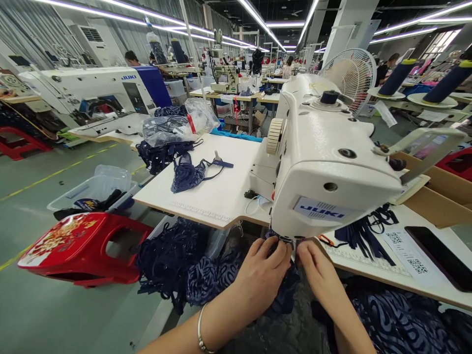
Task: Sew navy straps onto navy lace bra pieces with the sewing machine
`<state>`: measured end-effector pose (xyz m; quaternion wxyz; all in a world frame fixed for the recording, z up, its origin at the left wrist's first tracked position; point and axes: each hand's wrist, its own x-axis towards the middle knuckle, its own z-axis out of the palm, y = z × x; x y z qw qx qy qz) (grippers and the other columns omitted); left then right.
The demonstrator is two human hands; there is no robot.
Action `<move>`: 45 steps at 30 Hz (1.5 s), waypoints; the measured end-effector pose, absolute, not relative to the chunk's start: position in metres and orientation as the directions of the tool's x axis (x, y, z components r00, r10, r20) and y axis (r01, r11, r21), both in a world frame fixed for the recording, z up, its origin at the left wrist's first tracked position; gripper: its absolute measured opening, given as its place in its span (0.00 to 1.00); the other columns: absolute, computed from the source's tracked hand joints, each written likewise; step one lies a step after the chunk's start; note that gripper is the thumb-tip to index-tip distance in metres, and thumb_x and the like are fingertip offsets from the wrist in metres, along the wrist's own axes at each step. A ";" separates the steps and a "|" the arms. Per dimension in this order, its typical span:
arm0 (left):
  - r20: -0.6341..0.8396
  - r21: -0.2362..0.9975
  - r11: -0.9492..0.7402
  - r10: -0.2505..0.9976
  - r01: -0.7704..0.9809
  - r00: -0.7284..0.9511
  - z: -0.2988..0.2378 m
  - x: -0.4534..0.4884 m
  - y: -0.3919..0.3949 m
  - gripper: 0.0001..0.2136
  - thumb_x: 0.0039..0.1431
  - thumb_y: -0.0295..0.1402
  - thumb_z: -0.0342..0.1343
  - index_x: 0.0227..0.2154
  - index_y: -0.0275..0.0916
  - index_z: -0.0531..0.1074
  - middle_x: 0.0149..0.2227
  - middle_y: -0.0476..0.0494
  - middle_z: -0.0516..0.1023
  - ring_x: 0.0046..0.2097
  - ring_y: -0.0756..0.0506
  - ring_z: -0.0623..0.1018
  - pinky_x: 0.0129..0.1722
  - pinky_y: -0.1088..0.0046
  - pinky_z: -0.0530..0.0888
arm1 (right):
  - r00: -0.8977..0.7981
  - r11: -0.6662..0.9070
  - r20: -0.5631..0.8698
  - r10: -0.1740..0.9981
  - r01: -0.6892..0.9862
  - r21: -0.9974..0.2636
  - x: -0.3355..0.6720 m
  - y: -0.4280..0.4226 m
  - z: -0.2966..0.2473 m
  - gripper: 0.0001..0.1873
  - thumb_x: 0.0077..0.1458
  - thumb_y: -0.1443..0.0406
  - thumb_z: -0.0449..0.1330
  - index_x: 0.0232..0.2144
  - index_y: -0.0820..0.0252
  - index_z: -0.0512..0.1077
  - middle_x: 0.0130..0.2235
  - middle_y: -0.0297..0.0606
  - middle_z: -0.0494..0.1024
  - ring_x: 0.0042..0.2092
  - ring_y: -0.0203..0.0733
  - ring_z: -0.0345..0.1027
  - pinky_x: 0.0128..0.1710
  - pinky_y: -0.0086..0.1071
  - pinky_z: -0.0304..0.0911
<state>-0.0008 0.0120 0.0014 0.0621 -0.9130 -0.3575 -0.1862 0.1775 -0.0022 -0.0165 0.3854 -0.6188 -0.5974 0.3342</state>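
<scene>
My left hand (266, 268), with a bangle at the wrist, is closed with curled fingers on a navy bra (286, 291) right below the head of the white JUKI sewing machine (332, 162). Close beside it, my right hand (313, 263) pinches at the same work near the needle area. The fingertips and the spot between them are partly hidden by the machine head and by my hands. Navy fabric hangs down from between the hands towards my lap. Another navy bra (187, 173) lies with its strap on the white table (221, 191) to the left.
Left of my lap hangs a pile of navy bras (173, 260), near a red stool (81, 248). Navy straps (365, 236), a printed paper (407, 253) and a phone (438, 255) lie on the right side. Behind stand a fan (348, 73) and thread cones (398, 78).
</scene>
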 end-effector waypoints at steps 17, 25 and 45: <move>0.157 0.492 -0.442 0.892 0.750 0.424 0.016 -0.021 0.009 0.08 0.67 0.36 0.50 0.35 0.40 0.71 0.27 0.51 0.76 0.28 0.49 0.75 0.27 0.76 0.67 | -0.214 0.490 0.529 0.821 0.740 -0.461 0.170 0.000 0.000 0.12 0.68 0.63 0.48 0.38 0.58 0.71 0.35 0.40 0.76 0.38 0.44 0.68 0.39 0.36 0.64; 0.557 0.051 -0.798 0.522 0.600 0.646 0.002 -0.015 0.006 0.16 0.68 0.29 0.47 0.56 0.36 0.66 0.54 0.41 0.74 0.57 0.46 0.71 0.59 0.68 0.63 | -0.057 0.280 0.460 0.886 0.856 -0.434 0.163 0.009 -0.009 0.20 0.68 0.56 0.44 0.29 0.56 0.68 0.31 0.41 0.74 0.35 0.47 0.68 0.35 0.37 0.62; 0.453 0.015 -0.615 0.707 0.788 0.543 0.003 0.004 0.002 0.15 0.69 0.36 0.47 0.56 0.42 0.66 0.52 0.47 0.75 0.55 0.46 0.70 0.52 0.64 0.60 | 0.194 0.047 0.166 0.967 0.503 -0.863 0.172 0.021 -0.017 0.08 0.59 0.58 0.52 0.34 0.55 0.59 0.30 0.33 0.71 0.32 0.42 0.67 0.34 0.34 0.61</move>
